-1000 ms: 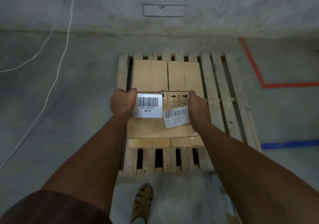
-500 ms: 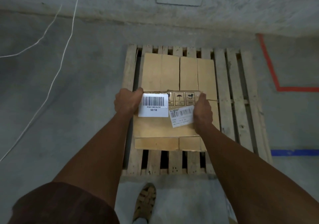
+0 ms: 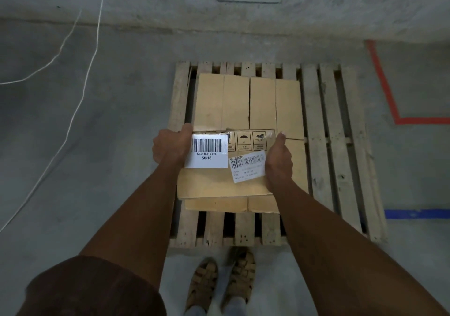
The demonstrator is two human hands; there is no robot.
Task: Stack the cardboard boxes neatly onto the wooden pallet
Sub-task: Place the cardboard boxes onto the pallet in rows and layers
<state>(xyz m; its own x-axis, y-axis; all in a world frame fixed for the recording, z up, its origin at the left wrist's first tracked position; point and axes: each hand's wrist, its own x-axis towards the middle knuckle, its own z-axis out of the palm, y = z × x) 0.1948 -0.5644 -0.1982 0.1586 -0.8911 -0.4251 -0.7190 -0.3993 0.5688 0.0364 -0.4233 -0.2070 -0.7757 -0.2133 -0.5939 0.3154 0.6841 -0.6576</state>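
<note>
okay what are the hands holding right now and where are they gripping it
Both hold the labelled cardboard box above the boxes on the pallet. The left hand grips its left side, the right hand its right side, thumbs near the far top edge.

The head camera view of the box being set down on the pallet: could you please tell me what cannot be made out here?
- Box underside: hidden by the box itself, so contact with the boxes below cannot be told.
- Left hand and right hand grip: fingertips hidden behind the box's sides.
- Courier label: small print blurred.
- Pallet slats under the boxes: covered.
</note>
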